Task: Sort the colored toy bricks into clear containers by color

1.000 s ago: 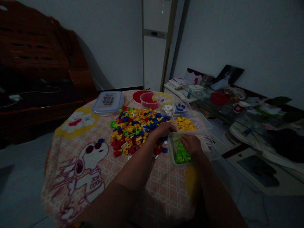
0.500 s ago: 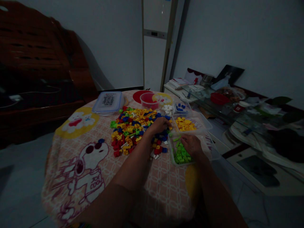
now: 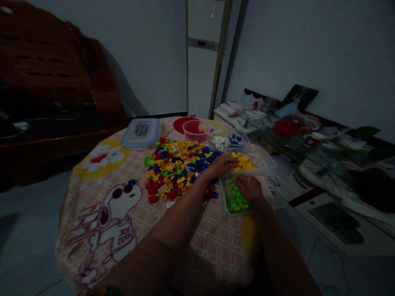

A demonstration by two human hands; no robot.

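Observation:
A large heap of mixed toy building bricks (image 3: 173,166) in red, yellow, blue, green and white is spread over the table. My left hand (image 3: 222,165) reaches past its right side to the near-left edge of a clear box of yellow bricks (image 3: 242,161). Its fingers are bent together at those bricks, and whatever is in them is too dark to make out. My right hand (image 3: 250,188) hangs over a second clear box, which contains green bricks (image 3: 237,201). Its fingers are curled closed, hiding what they may hold.
Behind the boxes are white bricks (image 3: 219,142), a tray with blue bricks (image 3: 236,139) and a reddish clear tub (image 3: 195,129). A blue-rimmed lidded box (image 3: 140,131) stands at the back left. A cluttered glass-topped cabinet (image 3: 265,123) is to the right.
My left hand has moved right, from the edge of the brick heap to the box of yellow bricks. My right hand has stayed over the green bricks.

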